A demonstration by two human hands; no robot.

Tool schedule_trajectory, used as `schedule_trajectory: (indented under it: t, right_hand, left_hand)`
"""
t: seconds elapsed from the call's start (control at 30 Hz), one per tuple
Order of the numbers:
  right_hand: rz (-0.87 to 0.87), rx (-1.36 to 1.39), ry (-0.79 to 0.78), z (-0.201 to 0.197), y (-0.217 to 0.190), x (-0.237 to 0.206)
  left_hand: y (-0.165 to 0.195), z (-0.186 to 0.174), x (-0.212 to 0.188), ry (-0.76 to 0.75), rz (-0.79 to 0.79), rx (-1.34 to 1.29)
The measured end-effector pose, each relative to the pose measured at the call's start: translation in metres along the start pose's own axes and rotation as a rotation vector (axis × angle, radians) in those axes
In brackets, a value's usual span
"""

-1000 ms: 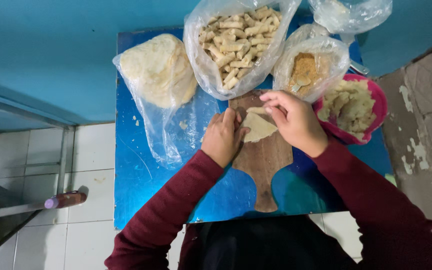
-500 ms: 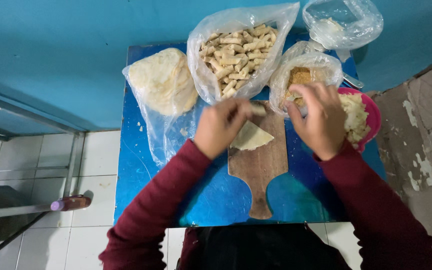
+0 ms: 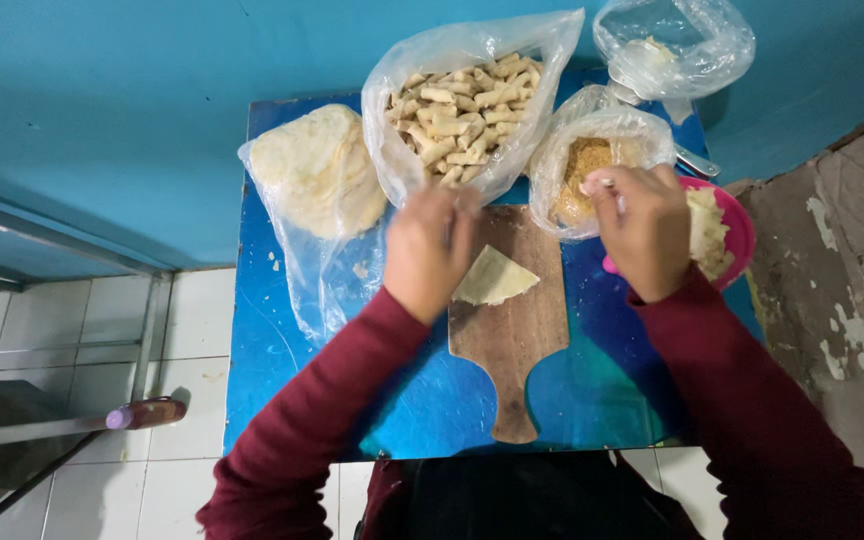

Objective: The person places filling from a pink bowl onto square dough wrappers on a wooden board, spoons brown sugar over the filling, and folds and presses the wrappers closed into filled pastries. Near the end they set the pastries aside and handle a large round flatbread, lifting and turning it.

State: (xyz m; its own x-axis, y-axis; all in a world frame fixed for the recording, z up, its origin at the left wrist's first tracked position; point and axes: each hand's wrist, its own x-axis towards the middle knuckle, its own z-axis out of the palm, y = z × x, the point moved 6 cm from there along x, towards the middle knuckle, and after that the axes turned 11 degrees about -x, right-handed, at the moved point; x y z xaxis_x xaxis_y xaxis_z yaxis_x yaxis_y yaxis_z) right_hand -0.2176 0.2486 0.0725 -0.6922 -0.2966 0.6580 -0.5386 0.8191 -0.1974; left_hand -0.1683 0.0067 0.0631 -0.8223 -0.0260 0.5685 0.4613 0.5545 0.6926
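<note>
Seen from above: a small blue-topped bench [image 3: 282,390] set against a teal wall, carrying a brown wooden paddle-shaped cutting board [image 3: 512,350] with its handle toward the viewer. On the board's upper left part, a pale folded triangle of thin dough wrapper [image 3: 493,278], lying flat. Left hand [image 3: 430,250] resting over the wrapper's left edge, fingers curled down and close together, apparently pressing on it, though the fingertips themselves hidden from view. Right hand [image 3: 645,228] raised just right of the board, above the rim of a pink plastic bowl of whitish chopped filling [image 3: 724,235], thumb and fingers pinched on something small and pale, too small to identify. Behind the board, a clear plastic bag of short beige rolled sticks [image 3: 462,115], open at the top. Left of that, a clear plastic bag with a stack of round pale wrappers [image 3: 314,180]. Just behind the right hand, a small clear bag of orange-brown crumbs [image 3: 587,160]. At the far right corner, a nearly empty clear bag [image 3: 674,45]. Both sleeves dark red.
</note>
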Motion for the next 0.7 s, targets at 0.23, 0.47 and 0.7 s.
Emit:
schedule_trajectory:
  t: [0.23, 0.47, 0.7]
  right_hand:
    - [-0.014, -0.062, -0.024, -0.002, 0.013, 0.003]
    - [0.009, -0.104, -0.031, 0.008, 0.027, 0.003]
    - [0.366, 0.145, -0.153, 0.023, 0.056, -0.004]
  left_hand:
    - [0.002, 0.021, -0.042, -0.231, -0.058, 0.145]
    - [-0.024, 0.022, -0.056, -0.276, -0.27, 0.21]
    - [-0.029, 0.024, -0.06, -0.26, -0.278, 0.194]
